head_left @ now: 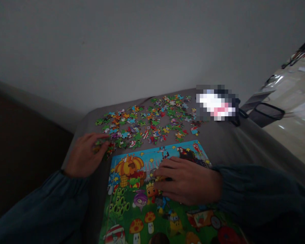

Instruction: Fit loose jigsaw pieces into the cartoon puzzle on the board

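Though dim, cloth [221, 145] (jigsaw pieces [156, 122], wall [142, 51]).

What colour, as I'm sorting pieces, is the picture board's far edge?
Far edge: blue, seen in the head view.

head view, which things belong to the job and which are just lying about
Part of the job:
illustrated board, under the right hand
loose puzzle pieces, some by the left hand

Apparently just lying about:
pixelated item, right of the pieces
dark-framed object, farther right

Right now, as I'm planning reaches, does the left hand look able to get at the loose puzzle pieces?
Likely yes: the left hand is right beside loose puzzle pieces, with nothing visibly in between.
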`<state>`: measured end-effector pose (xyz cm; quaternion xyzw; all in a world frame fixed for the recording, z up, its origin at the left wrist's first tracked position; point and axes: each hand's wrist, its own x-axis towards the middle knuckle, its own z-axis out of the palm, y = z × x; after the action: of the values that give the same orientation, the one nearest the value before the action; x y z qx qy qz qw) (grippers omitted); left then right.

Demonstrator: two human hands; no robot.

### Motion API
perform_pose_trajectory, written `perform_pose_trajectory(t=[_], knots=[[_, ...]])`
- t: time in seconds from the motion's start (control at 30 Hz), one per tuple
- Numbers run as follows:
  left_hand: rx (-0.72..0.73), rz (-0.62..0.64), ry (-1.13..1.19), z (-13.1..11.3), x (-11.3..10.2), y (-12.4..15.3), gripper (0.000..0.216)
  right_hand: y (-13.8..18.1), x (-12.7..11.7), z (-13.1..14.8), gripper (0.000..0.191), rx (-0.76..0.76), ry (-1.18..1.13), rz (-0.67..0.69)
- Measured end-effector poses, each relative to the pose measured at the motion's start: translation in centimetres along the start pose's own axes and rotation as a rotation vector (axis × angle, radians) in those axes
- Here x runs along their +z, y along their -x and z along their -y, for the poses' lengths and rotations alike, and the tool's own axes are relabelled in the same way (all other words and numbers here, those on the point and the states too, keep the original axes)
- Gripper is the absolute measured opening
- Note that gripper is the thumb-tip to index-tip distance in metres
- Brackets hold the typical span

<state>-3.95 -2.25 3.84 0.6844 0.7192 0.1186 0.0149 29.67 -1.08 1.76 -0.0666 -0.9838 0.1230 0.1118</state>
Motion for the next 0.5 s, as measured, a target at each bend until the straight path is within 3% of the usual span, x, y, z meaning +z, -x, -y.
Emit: perform_pose_trajectory(t=[0.27,0.33,0.5], knots=[[-0.029,-0.359,0.027,1.8,3.7,-3.3,0.054,0.0,-0.1,-0.1,0.03,-0.009,0.015,-0.008],[-0.01,-0.351,0.033,1.8,4.1,-3.6,0.054,0.0,-0.1,-0.1,0.031,-0.009,0.019,0.0],[0.082,-0.147,0.067,2.3,4.7,-4.2,0.044,0.0,0.1,-0.1,0.03,-0.009,0.027,0.011]])
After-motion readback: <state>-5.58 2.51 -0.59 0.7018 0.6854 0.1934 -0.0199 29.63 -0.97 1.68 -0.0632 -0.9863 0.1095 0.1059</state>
